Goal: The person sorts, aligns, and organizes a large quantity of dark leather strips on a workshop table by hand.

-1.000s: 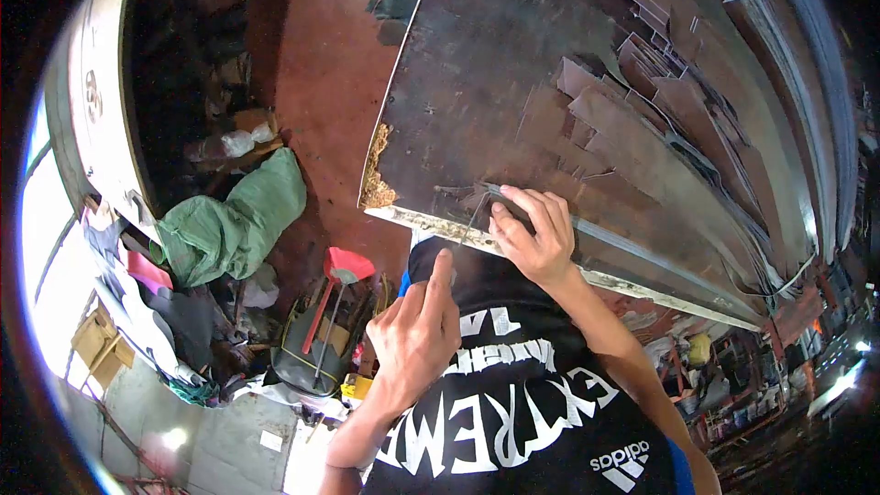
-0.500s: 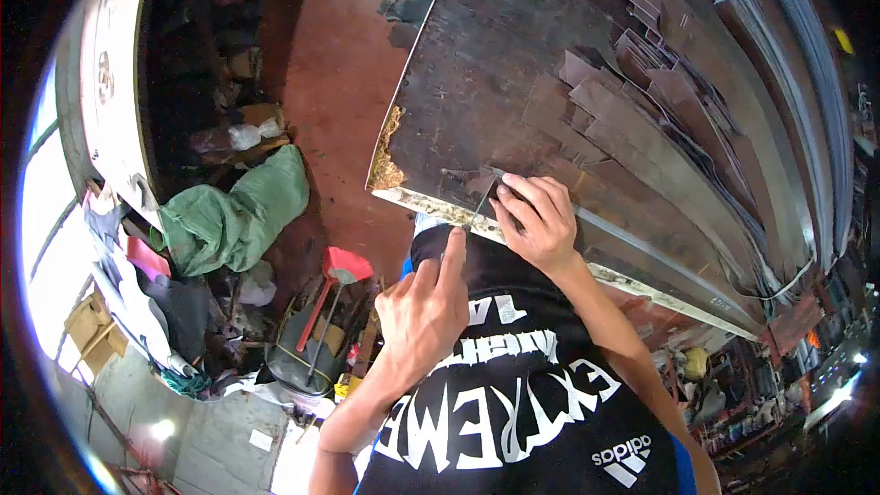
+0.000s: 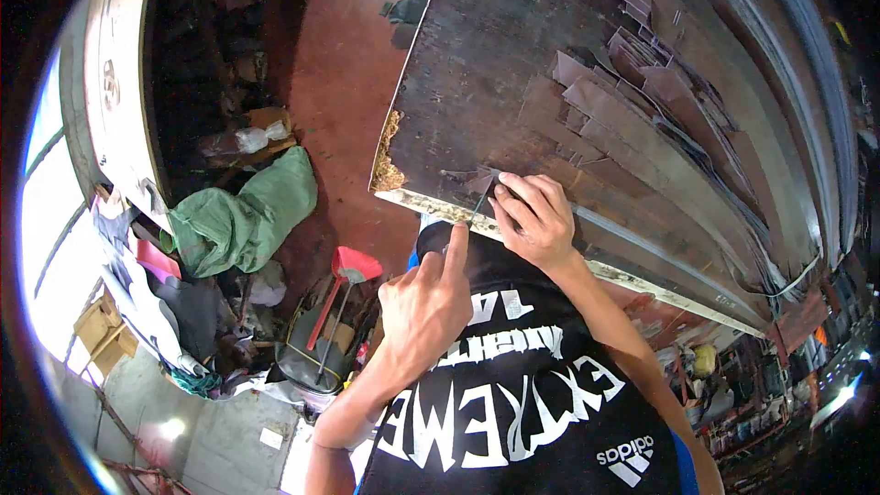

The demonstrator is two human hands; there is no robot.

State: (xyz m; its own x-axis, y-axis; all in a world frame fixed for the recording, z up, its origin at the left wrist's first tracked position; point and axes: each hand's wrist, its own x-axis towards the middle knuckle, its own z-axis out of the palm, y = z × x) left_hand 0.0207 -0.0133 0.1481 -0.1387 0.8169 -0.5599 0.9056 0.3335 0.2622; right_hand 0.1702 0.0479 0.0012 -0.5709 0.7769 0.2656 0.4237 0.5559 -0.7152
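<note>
Near the board's front edge, my right hand point(image 3: 536, 220) rests with fingers bent, holding a small thin dark strip point(image 3: 481, 197) at its upper end. The strip slants toward the board's pale, chipped edge point(image 3: 431, 206). Just below, my left hand point(image 3: 426, 298) has its index finger stretched out to the strip's lower end and the other fingers curled. Its thumb is hidden, so what it grips does not show clearly. A small brown scrap point(image 3: 466, 176) lies beside the strip on the dark board point(image 3: 486, 64).
Stacks of thin brown strips point(image 3: 660, 137) and long grey strips point(image 3: 770, 82) fan across the board's right side. Left of it are a red floor point(image 3: 344, 110), a green sack point(image 3: 252, 215), a red dustpan point(image 3: 356, 264) and a dark bin point(image 3: 307, 362).
The view has shifted slightly, moving the sack and dustpan a little to the right. Both hands stay at the board's edge in nearly the same pose.
</note>
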